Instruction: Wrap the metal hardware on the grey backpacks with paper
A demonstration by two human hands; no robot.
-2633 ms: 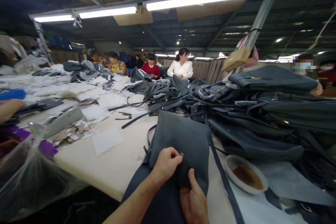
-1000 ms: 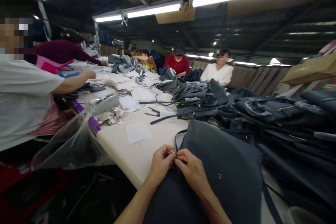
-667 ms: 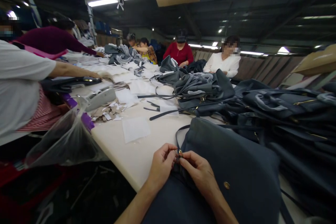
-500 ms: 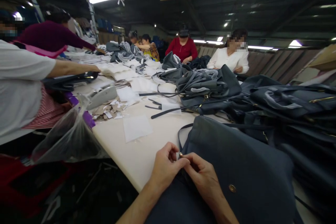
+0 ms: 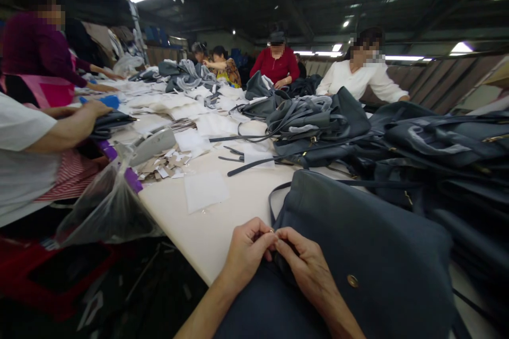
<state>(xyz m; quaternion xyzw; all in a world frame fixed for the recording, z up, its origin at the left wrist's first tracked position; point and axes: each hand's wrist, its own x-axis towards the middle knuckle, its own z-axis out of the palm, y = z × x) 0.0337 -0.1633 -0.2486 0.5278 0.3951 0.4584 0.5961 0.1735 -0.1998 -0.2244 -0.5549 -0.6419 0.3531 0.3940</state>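
A dark navy handbag with a broad flap lies right in front of me. At its left edge, where a thin strap loops out, my left hand and my right hand meet, thumbs and forefingers pinched together. Between the fingertips shows a sliver of a small gold-coloured metal fitting; most of it is hidden by the fingers. Both hands are closed. A round gold stud sits on the flap, to the right of my right wrist.
Dark bags with straps are heaped behind and to the right. White paper sheets and cardboard scraps lie on the pale table. A clear plastic bag hangs from its left edge. Several people work around the table.
My fingertips have closed further over the metal fitting, which showed more before. At left, a co-worker's arm has drawn back with a dark item; the person in purple now stands more upright.
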